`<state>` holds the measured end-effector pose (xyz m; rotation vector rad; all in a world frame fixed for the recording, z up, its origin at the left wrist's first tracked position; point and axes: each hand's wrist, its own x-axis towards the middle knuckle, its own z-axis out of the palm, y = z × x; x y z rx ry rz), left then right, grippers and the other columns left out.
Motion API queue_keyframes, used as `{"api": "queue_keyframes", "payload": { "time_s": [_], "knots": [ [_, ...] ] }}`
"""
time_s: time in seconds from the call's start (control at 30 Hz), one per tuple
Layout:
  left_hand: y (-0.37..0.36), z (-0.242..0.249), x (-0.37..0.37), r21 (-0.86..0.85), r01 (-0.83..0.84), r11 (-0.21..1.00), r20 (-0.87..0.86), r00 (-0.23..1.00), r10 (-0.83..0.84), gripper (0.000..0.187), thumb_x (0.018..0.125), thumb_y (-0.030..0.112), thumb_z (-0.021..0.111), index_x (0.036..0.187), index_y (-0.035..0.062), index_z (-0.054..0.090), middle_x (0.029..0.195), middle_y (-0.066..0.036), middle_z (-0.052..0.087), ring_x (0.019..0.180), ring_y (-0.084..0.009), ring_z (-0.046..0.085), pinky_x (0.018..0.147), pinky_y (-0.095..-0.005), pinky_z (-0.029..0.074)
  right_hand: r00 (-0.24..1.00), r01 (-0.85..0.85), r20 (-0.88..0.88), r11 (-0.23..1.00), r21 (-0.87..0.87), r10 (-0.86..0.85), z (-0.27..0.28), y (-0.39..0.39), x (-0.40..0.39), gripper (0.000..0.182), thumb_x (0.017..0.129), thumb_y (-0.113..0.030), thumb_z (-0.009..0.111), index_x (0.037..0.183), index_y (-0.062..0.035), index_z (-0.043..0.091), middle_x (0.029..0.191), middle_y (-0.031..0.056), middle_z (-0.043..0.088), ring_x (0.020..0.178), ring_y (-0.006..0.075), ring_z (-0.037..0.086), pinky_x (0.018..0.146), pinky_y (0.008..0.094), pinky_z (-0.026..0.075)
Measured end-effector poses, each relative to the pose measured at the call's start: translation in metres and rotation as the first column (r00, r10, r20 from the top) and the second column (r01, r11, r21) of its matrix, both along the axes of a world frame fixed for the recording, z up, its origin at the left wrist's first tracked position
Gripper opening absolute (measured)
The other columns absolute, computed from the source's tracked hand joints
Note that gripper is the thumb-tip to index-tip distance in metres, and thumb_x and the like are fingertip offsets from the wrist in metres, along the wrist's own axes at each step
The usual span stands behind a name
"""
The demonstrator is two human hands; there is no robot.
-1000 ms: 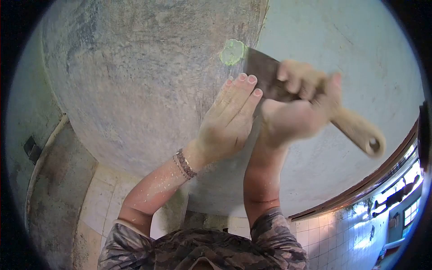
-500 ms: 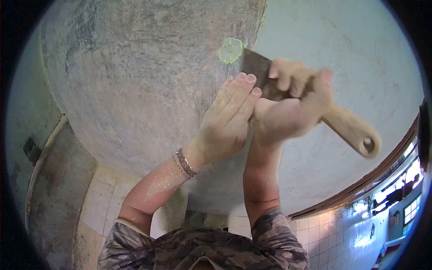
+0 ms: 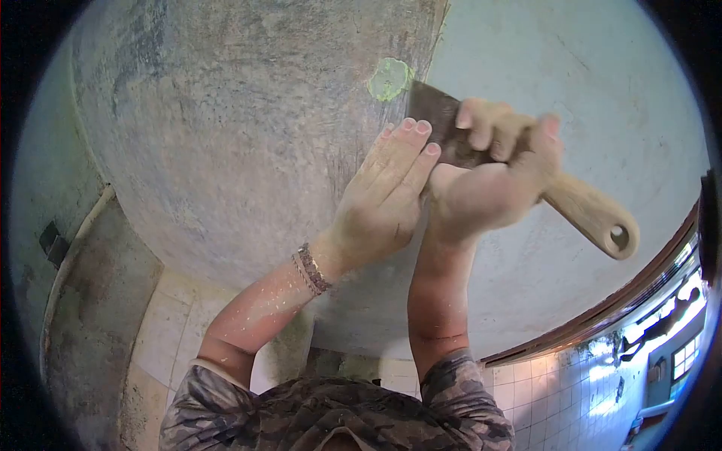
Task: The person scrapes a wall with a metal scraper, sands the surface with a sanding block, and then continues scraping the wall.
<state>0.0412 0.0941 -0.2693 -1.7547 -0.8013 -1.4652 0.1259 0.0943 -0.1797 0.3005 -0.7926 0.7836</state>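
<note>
A wide scraper with a dark metal blade (image 3: 432,113) and a pale wooden handle (image 3: 590,214) lies slantwise in front of the wall. My right hand (image 3: 500,173) is wrapped round the scraper where the handle meets the blade. Stretched out beside it, my left hand (image 3: 383,188) rests its fingertips on the lower edge of the blade; its thumb is hidden. The blade's upper corner is close to a light green patch (image 3: 389,80) with a ragged rim on the bare wall. Whether the blade presses on the wall cannot be seen.
Grey-brown, stripped wall (image 3: 248,143) fills the left and middle. Pale green painted wall (image 3: 571,98) begins at a ragged edge on the right. Lower right are white tiles (image 3: 553,391) and a bright window (image 3: 684,357). A dark niche (image 3: 53,244) shows at far left.
Both hands and the scraper have shifted slightly right in view, the handle end slightly up. The grip is the same, and a narrow gap now shows between blade corner and green patch.
</note>
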Motion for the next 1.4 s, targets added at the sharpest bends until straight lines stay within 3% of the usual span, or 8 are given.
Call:
{"api": "queue_keyframes", "payload": {
  "time_s": [0.23, 0.5, 0.57, 0.63, 0.7, 0.83, 0.87, 1.4],
  "knots": [
    [0.003, -0.001, 0.002, 0.028, 0.026, 0.999, 0.036, 0.999, -0.027, 0.037, 0.084, -0.001, 0.055, 0.12, -0.0097, 0.059, 0.133, -0.026, 0.054, 0.127, -0.0394, 0.05, 0.109, -0.05, 0.039, 0.989, -0.142, -0.021, 0.989, 0.049, 0.143, -0.001, 0.009, -0.001, 0.031, 0.097, -0.019, 0.051, 0.071, -0.0069, 0.039, 0.056, 0.0047, 0.042, 0.052, 0.0155, 0.04, 0.053, 0.0311, 0.041],
    [-0.004, -0.001, 0.001, -0.026, 0.011, 1.0, 0.03, 1.0, -0.01, 0.041, 0.083, -0.002, 0.055, 0.123, -0.0095, 0.057, 0.135, -0.027, 0.051, 0.13, -0.0412, 0.047, 0.11, -0.0508, 0.036, 0.998, -0.035, 0.055, 0.997, -0.068, 0.039, 0.003, 0.001, -0.001, 0.034, 0.098, -0.02, 0.047, 0.067, -0.0113, 0.035, 0.059, -0.0004, 0.031, 0.056, 0.0154, 0.036, 0.058, 0.0342, 0.041],
    [-0.003, -0.001, -0.002, -0.026, 0.01, 1.0, 0.021, 1.0, -0.009, 0.041, 0.083, -0.002, 0.054, 0.123, -0.0096, 0.057, 0.136, -0.027, 0.051, 0.131, -0.0415, 0.046, 0.11, -0.051, 0.036, 0.999, -0.033, 0.046, 0.994, 0.106, 0.028, 0.006, 0.003, 0.008, 0.033, 0.098, -0.019, 0.049, 0.068, -0.0108, 0.036, 0.059, -0.0003, 0.031, 0.056, 0.0156, 0.037, 0.058, 0.0349, 0.042],
    [-0.006, -0.004, -0.002, -0.053, 0.011, 0.999, 0.007, 1.0, -0.01, 0.041, 0.083, -0.002, 0.054, 0.123, -0.0098, 0.057, 0.136, -0.027, 0.051, 0.131, -0.0418, 0.046, 0.11, -0.0511, 0.036, 0.999, 0.005, 0.054, 0.992, -0.126, 0.002, -0.001, 0.002, -0.006, 0.034, 0.098, -0.02, 0.047, 0.068, -0.0107, 0.036, 0.059, -0.0002, 0.031, 0.056, 0.0152, 0.037, 0.058, 0.0345, 0.042],
    [-0.005, -0.001, -0.002, -0.019, 0.007, 1.0, 0.037, 0.999, -0.006, 0.041, 0.083, -0.002, 0.054, 0.124, -0.0092, 0.057, 0.136, -0.027, 0.051, 0.131, -0.0417, 0.046, 0.11, -0.0507, 0.036, 0.995, -0.037, 0.091, 0.999, 0.002, 0.037, 0.001, 0.002, -0.005, 0.03, 0.098, -0.018, 0.055, 0.074, -0.006, 0.042, 0.057, 0.0053, 0.048, 0.053, 0.0146, 0.045, 0.053, 0.028, 0.04],
    [-0.005, 0.0, -0.003, -0.015, -0.016, 1.0, 0.012, 1.0, 0.016, 0.042, 0.084, -0.001, 0.055, 0.125, -0.009, 0.056, 0.136, -0.027, 0.051, 0.13, -0.0413, 0.047, 0.11, -0.0503, 0.037, 0.999, -0.003, 0.034, 0.998, 0.069, 0.0, 0.0, 0.014, -0.007, 0.032, 0.098, -0.019, 0.047, 0.07, -0.0101, 0.036, 0.059, 0.0004, 0.033, 0.055, 0.0154, 0.036, 0.057, 0.0338, 0.041],
    [-0.004, -0.001, -0.004, -0.012, 0.002, 1.0, 0.028, 1.0, -0.002, 0.041, 0.084, -0.001, 0.055, 0.125, -0.0093, 0.056, 0.136, -0.027, 0.051, 0.13, -0.0413, 0.047, 0.11, -0.0502, 0.037, 0.998, -0.069, 0.006, 0.997, 0.042, 0.069, -0.004, 0.007, -0.012, 0.03, 0.097, -0.017, 0.056, 0.073, -0.0063, 0.041, 0.057, 0.0038, 0.044, 0.053, 0.0149, 0.043, 0.053, 0.0314, 0.042],
    [-0.005, 0.003, 0.004, -0.037, 0.084, 0.996, 0.062, 0.995, -0.082, 0.045, 0.083, 0.0, 0.054, 0.128, -0.0105, 0.053, 0.136, -0.029, 0.05, 0.131, -0.0422, 0.046, 0.112, -0.0516, 0.033, 0.995, -0.068, 0.078, 0.993, 0.101, 0.061, 0.007, 0.014, -0.006, 0.033, 0.098, -0.021, 0.051, 0.072, -0.0075, 0.037, 0.053, 0.0027, 0.038, 0.052, 0.0156, 0.04, 0.054, 0.0311, 0.041]
  ]
}}
